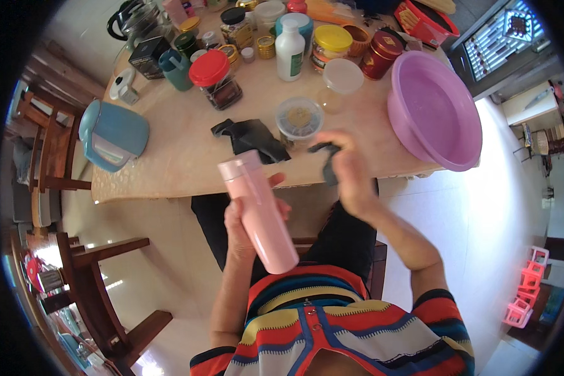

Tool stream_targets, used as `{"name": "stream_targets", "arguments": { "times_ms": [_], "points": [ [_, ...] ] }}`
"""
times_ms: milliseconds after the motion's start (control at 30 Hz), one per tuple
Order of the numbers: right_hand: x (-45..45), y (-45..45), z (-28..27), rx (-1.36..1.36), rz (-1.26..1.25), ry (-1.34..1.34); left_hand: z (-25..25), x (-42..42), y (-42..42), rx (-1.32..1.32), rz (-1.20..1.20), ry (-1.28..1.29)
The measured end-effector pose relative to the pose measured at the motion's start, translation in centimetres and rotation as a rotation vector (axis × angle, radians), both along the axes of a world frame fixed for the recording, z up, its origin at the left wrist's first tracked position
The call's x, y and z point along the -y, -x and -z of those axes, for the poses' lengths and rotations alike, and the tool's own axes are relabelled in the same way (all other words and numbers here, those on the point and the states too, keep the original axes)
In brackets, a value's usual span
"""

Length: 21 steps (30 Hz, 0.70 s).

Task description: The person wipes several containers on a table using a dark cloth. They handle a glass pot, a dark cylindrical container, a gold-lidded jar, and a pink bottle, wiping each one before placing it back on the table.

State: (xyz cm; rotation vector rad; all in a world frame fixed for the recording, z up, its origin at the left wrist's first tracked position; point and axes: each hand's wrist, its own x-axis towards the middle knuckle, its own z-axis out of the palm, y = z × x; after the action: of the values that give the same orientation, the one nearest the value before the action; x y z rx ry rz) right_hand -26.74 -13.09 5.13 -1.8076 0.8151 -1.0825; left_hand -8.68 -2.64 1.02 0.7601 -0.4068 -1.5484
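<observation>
Gripped in my left hand, a pink cylindrical bottle with a pale lid tilts in front of the table's near edge. My right hand is raised to the right of it, blurred, holding a small dark cloth by its fingers. Another black cloth lies crumpled on the table just beyond the bottle's lid. Between the hands and farther back stands a clear round container with a translucent lid and something tan visible on top.
A blue pitcher stands at the table's left, a purple basin at its right edge. Across the back are a red-lidded jar, a white bottle, a yellow-lidded jar and other containers. Wooden chairs stand at left.
</observation>
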Motion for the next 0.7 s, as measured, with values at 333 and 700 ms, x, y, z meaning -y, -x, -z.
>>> {"name": "stream_targets", "arguments": {
  "times_ms": [333,700],
  "points": [
    [-1.7,-5.8,1.8,0.021,-0.223,-0.095,-1.5,-1.2,-0.8,0.046,-0.057,-0.042],
    [-1.2,-4.7,3.1,0.377,-0.453,-1.193,-0.3,-2.3,-2.7,0.182,-0.12,-0.014]
  ]
}}
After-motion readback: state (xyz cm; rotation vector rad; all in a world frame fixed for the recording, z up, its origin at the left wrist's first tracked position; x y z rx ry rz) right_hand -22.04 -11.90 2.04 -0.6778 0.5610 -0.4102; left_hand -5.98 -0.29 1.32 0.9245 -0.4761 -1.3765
